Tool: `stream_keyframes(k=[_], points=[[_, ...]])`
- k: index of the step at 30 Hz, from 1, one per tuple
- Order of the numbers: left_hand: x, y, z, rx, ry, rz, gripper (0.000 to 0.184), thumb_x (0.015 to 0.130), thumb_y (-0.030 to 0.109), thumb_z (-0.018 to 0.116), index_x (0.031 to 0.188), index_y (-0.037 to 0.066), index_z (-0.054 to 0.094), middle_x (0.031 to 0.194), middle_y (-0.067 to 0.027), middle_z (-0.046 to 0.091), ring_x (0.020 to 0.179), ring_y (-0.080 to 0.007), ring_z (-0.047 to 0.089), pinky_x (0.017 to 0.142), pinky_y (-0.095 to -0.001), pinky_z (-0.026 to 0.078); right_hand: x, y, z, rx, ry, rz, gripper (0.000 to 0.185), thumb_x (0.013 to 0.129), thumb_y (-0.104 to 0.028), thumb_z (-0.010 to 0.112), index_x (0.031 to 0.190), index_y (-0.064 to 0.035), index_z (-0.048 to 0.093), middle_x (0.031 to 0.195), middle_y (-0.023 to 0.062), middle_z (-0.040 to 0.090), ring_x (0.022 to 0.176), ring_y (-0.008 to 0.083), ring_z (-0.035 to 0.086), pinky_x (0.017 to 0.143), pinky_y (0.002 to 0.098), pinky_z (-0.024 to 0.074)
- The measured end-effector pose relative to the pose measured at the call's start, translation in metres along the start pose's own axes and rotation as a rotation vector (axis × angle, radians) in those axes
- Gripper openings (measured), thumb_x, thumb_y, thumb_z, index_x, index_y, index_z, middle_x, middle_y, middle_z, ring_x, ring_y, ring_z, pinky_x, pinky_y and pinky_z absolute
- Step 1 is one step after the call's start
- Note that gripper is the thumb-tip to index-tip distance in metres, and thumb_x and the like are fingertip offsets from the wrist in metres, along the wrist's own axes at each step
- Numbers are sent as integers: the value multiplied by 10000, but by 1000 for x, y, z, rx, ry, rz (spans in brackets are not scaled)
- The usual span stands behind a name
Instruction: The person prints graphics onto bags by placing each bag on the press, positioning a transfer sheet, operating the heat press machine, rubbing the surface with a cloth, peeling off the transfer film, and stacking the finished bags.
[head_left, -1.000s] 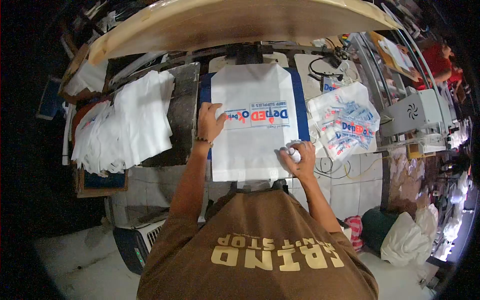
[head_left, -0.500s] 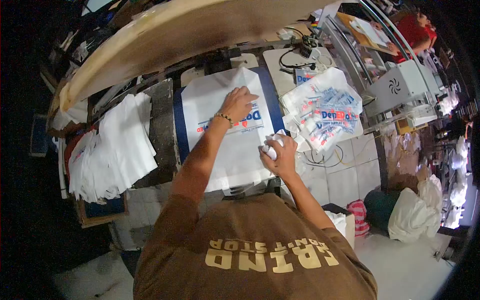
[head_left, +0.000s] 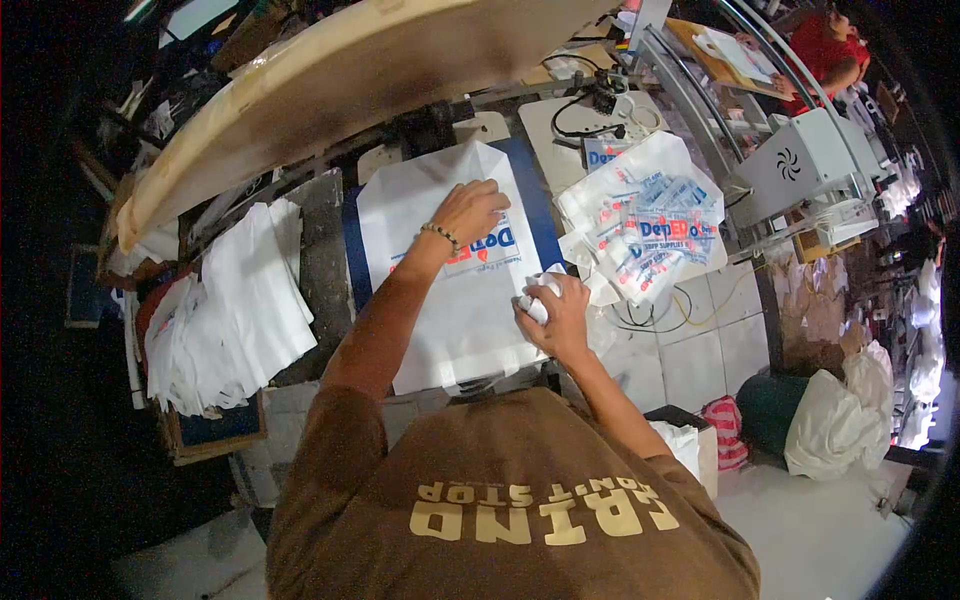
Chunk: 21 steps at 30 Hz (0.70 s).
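Head view: a flat white bag-shaped sheet with blue and red lettering (head_left: 465, 290) lies central on a dark blue board (head_left: 531, 188). Toward its one o'clock, the left hand (head_left: 470, 213), fingers loosely curled, is over the lettering; whether it grips anything, I cannot tell. At four o'clock the right hand (head_left: 566, 318) is closed around a crumpled white wad (head_left: 536, 306). The step seems to be work on the lettered face; a next move probably calls for keeping the sheet flat. Fanned white sheets (head_left: 235, 305) lie at nine o'clock, a heap of blue-and-red printed pieces (head_left: 665, 230) between two and three.

We are looking into a printing workshop: piled white bags (head_left: 240, 300), printed sheets (head_left: 655, 240) and a vented grey machine (head_left: 810, 165) are crowding it.
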<state>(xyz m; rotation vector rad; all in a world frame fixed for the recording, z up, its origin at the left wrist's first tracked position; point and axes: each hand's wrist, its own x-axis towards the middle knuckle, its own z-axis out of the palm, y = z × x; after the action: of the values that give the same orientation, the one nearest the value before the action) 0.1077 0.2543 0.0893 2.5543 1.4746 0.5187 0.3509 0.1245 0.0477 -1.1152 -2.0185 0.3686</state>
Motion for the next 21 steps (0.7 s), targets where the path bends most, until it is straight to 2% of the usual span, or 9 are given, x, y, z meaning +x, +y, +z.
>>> stream_keyframes(k=[4, 13, 18, 21], points=[[6, 5, -4, 28, -22, 16, 231, 834, 122, 655, 1044, 74, 738, 971, -120, 650, 984, -317, 637, 886, -435, 511, -2, 2, 2, 25, 14, 0, 354, 721, -263, 811, 1019, -113, 696, 1155, 142, 593, 1110, 345, 519, 942, 488, 362], [4, 9, -1, 7, -44, 10, 80, 847, 116, 664, 905, 65, 681, 923, -102, 636, 959, -309, 634, 840, -444, 493, 1, 1, -2, 36, 10, -4, 320, 730, -245, 817, 996, -117, 696, 1113, 137, 608, 1059, 331, 528, 916, 462, 356], [-38, 15, 23, 199, 311, 137, 87, 820, 121, 672, 896, 80, 685, 914, -61, 655, 915, -256, 641, 834, -394, 457, 1, 1, -3, 33, -20, 16, 342, 736, -292, 789, 1005, -100, 699, 1166, 150, 597, 1107, 358, 529, 942, 491, 373], [-52, 24, 24, 177, 390, 126, 110, 782, 108, 699, 890, 83, 694, 932, -52, 669, 909, -240, 645, 829, -409, 466, 2, 0, -3, 34, 4, 6, 334, 735, -281, 796, 1001, -103, 699, 1148, 146, 603, 1101, 355, 538, 936, 488, 374]])
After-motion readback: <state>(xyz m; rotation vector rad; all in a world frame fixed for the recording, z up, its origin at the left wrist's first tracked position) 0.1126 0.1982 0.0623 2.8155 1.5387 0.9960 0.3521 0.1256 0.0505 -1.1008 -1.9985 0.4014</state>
